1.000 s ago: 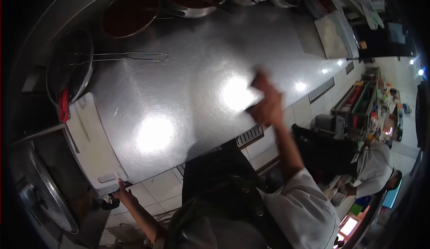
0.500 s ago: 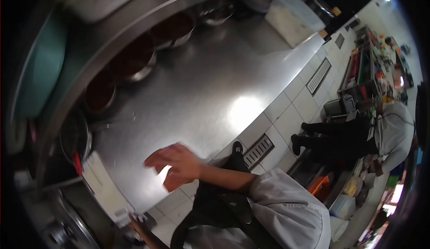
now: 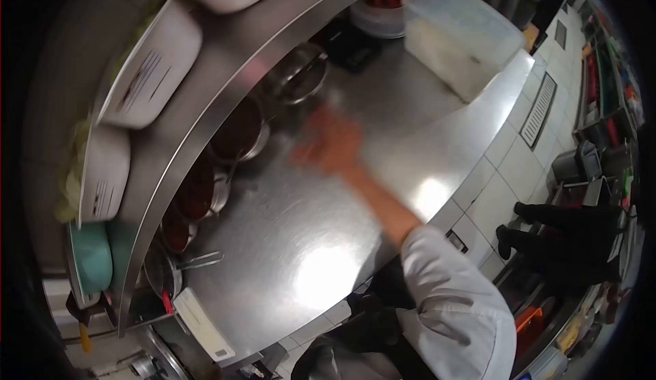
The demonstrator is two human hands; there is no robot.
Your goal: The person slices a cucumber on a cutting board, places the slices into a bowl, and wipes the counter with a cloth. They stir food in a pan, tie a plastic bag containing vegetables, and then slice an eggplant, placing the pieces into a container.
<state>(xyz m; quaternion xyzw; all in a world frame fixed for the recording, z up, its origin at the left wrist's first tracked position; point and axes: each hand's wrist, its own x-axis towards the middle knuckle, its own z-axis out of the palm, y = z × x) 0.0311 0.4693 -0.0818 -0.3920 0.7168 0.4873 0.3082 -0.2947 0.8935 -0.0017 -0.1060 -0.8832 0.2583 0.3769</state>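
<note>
My right hand (image 3: 333,141), blurred by motion, reaches over the steel counter (image 3: 273,233). Its fingers look spread, and I make out nothing held in them. Closest to it are a metal pot (image 3: 295,79) and a pan of dark red sauce (image 3: 239,134) with a handle or utensil at its rim. More containers of red sauce (image 3: 195,188) line the counter under the shelf. My left hand is out of view.
A clear plastic tub (image 3: 458,38) with pale contents stands at the counter's far end, beside a dark flat device (image 3: 350,45). White bins (image 3: 154,65) and a teal container (image 3: 92,260) sit on the shelf (image 3: 225,83). Another person (image 3: 567,233) stands across the tiled aisle.
My right hand has moved farther out across the counter, toward the pots under the shelf. My left hand, earlier by the end of the long white box-like object, has left the view. The camera has shifted.
</note>
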